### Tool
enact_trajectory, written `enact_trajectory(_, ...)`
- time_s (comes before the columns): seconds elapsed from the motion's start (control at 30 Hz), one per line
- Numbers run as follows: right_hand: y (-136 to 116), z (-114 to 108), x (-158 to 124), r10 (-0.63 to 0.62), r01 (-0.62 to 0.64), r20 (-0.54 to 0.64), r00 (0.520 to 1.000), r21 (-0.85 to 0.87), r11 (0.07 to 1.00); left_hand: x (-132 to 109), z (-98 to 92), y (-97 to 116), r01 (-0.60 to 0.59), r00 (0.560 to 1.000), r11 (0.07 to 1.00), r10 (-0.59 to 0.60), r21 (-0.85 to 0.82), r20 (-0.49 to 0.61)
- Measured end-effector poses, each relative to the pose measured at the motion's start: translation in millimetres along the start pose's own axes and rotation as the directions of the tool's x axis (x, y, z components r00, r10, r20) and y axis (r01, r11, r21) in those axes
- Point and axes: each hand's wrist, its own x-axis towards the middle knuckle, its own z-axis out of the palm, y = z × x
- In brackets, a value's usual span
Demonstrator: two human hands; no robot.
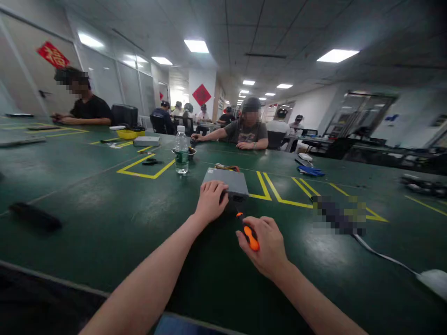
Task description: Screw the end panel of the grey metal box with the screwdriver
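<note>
A grey metal box, a computer power supply [230, 180], lies on the green table in front of me, with a bundle of coloured wires [226, 168] at its far side. My left hand [212, 197] grips its near left corner, fingers over the top and thumb at the front face. In my right hand [267, 242] is a screwdriver [250, 238] with an orange and black handle. Its shaft points up toward the near face of the power supply. Whether the tip touches the box, I cannot tell.
Beyond my left hand stands a water bottle [181, 151], a bowl [191, 152] behind it. Blue gloves [310, 171] lie at the right. A dark object [35, 216] is at the left. Across the table sits a person [249, 130]; another person [87, 104] sits far left.
</note>
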Motion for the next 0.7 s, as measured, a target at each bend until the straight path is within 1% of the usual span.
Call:
enact_trajectory(0.13,-2.6,-0.1,-2.1,-0.038,0.039,0.056,0.998,-0.025,0.999,-0.7,-2.0,0.1,-0.007,1.0,1.0,0.007,0.002,0.001)
enact_trajectory(0.2,-4.8,-1.1,-1.2,-0.054,0.059,0.113,0.992,-0.044,0.997,-0.8,-2.4,0.3,-0.002,1.0,1.0,0.002,0.006,0.002)
enact_trajectory(0.3,-7.0,-2.8,0.7,-0.04,0.048,0.154,0.987,-0.047,0.998,-0.6,-2.2,0.3,0.012,1.0,1.0,-0.012,0.013,0.001)
enact_trajectory(0.37,-6.6,-3.1,0.9,-0.019,0.025,0.153,0.988,-0.039,0.999,-0.4,-2.0,0.2,0.015,1.0,1.0,-0.015,0.015,0.004)
enact_trajectory(0.47,-4.7,-1.9,-0.7,0.03,-0.028,0.097,0.995,-0.022,0.999,-0.1,-2.1,0.0,0.017,1.0,1.0,-0.017,0.017,0.011)
enact_trajectory(0.53,-4.2,-1.3,-1.8,0.035,-0.035,0.077,0.996,-0.01,0.999,0.0,-2.2,0.0,0.016,1.0,1.0,-0.016,0.016,0.011)
enact_trajectory(0.7,-7.4,-3.4,0.1,-0.023,0.03,0.145,0.989,-0.046,0.998,-0.4,-1.8,0.0,0.02,1.0,1.0,-0.02,0.015,0.006)
